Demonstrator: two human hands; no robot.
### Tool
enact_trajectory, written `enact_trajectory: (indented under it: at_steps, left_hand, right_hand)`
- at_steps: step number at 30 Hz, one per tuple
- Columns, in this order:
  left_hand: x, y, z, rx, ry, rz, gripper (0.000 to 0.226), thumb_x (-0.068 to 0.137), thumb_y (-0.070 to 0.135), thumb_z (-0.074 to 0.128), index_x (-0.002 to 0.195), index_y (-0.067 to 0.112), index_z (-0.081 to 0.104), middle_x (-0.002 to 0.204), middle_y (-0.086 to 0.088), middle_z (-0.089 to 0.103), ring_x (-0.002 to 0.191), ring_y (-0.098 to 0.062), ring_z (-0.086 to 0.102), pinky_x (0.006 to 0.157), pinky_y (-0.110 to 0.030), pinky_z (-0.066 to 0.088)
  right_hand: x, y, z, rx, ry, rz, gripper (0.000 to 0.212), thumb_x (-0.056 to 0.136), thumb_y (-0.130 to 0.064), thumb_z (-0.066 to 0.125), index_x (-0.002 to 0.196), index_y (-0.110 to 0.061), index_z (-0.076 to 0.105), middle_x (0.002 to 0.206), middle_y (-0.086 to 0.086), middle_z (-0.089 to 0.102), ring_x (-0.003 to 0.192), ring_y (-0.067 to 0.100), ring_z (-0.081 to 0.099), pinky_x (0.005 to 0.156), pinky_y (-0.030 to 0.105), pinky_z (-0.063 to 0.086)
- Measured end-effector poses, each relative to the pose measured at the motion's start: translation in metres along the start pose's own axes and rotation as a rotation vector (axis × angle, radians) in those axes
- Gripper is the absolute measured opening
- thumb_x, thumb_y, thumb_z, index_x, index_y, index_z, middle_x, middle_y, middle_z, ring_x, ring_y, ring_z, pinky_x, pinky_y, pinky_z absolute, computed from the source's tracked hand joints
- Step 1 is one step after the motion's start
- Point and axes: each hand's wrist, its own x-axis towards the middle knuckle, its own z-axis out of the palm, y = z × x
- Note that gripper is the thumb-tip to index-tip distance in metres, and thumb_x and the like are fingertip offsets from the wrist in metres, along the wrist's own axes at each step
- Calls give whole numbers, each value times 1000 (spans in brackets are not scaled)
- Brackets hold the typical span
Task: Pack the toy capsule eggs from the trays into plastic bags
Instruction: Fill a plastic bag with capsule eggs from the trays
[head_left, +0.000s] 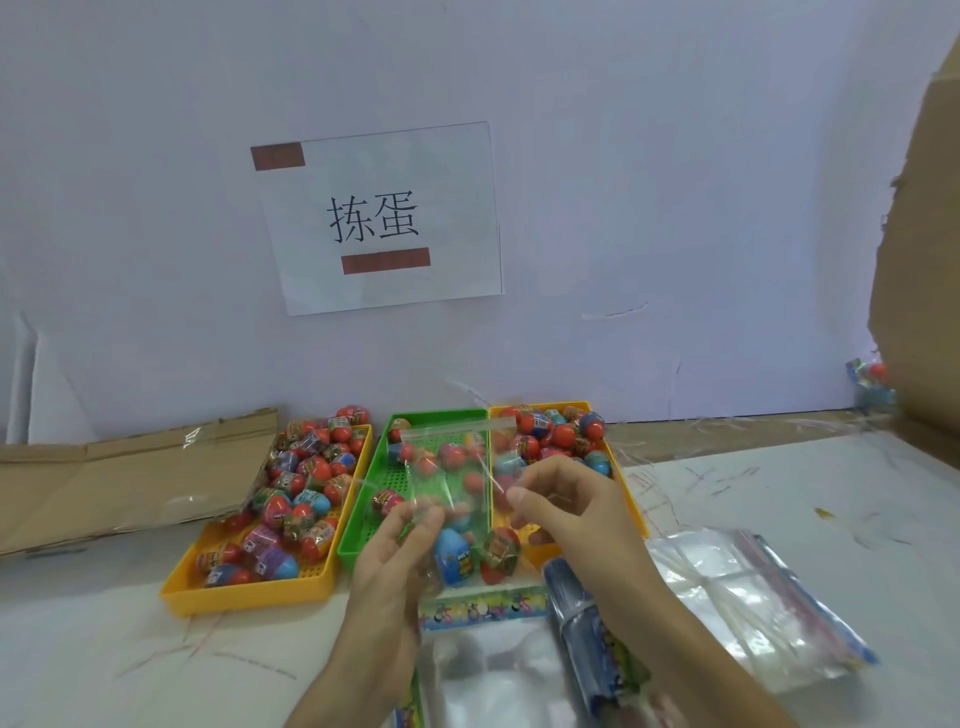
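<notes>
Two hands up: left hand (400, 540) and right hand (561, 506) pinch clear bag (452, 467) over green tray (374, 493); eggs (470, 558) in bag bottom.

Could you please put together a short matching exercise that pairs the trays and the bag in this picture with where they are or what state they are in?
Things:
1. left yellow tray
2. green tray
3. right yellow tray
4. clear plastic bag

States:
A. held up by both hands, left hand and right hand
B. middle tray, only a few eggs
C. far left, heaped with eggs
D. beside the stack of empty bags

Pairs: 1-C, 2-B, 3-D, 4-A
</notes>
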Motion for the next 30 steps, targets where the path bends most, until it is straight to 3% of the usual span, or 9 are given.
enact_trajectory:
  at_steps: [3, 5, 6, 8, 13, 17, 21, 25, 30]
  left_hand:
    - [-5, 5, 5, 109, -145, -101, 79, 58, 70, 86, 124, 30, 71, 123, 5, 74, 116, -29, 67, 97, -54, 53]
    - [-7, 4, 7, 107, -215, -140, 55, 64, 58, 89, 115, 45, 74, 118, 13, 75, 114, -21, 69, 89, -45, 58]
    - [-7, 2, 7, 74, -231, -160, 43, 70, 42, 87, 112, 43, 76, 114, 8, 77, 105, -18, 73, 77, -36, 61]
    - [-6, -2, 5, 29, -203, -181, 46, 71, 21, 80, 117, 29, 77, 110, -7, 78, 96, -22, 76, 65, -27, 60]
    - [0, -1, 1, -46, -16, -129, 48, 74, 11, 75, 121, 15, 71, 110, -16, 77, 95, -32, 76, 64, -33, 63]
    - [2, 0, -5, -103, 47, -113, 44, 74, 14, 75, 118, 14, 71, 110, -12, 77, 97, -28, 76, 61, -30, 62]
    - [1, -1, -5, -106, 43, -120, 42, 74, 14, 76, 116, 12, 73, 107, -14, 78, 95, -28, 77, 61, -31, 62]
    - [3, -4, -5, -90, 22, -141, 43, 68, 8, 76, 112, 8, 73, 102, -20, 77, 83, -34, 77, 55, -33, 61]
    - [1, -1, -3, -83, 15, -127, 45, 66, 7, 76, 111, 5, 71, 100, -20, 77, 79, -33, 77, 56, -34, 63]
  right_hand:
    - [1, -2, -3, 63, 7, -1, 12, 89, -9, 73, 80, -15, 69, 75, 5, 71, 70, 15, 69, 60, 22, 55]
    - [1, -2, -4, 77, -5, 12, 14, 90, -10, 73, 78, -18, 71, 77, 5, 71, 71, 14, 69, 60, 23, 55]
    - [1, -2, -4, 80, -6, 29, 15, 90, -12, 73, 78, -19, 71, 77, 5, 71, 71, 15, 70, 60, 23, 55]
    - [4, -1, -5, 91, 26, 66, 11, 93, -16, 71, 83, -20, 71, 79, 3, 73, 73, 17, 72, 61, 25, 56]
    - [21, 6, -22, -166, 202, 47, 9, 90, -14, 74, 89, -22, 71, 82, -2, 73, 77, 15, 71, 65, 27, 54]
    - [42, 9, -24, -678, 46, 8, 19, 85, -23, 75, 100, -30, 68, 90, -14, 67, 89, 7, 64, 74, 23, 50]
    - [68, 12, -12, -1070, -130, -57, 42, 86, -35, 72, 126, -30, 61, 110, -8, 61, 99, 17, 61, 76, 31, 46]
    - [82, 21, 0, -1163, -294, -79, 38, 85, -28, 71, 122, -29, 64, 124, -2, 51, 109, 27, 60, 86, 38, 51]
    - [78, 29, -3, -1126, -300, -47, 37, 91, -16, 65, 126, -26, 63, 129, 0, 46, 113, 29, 57, 95, 41, 50]
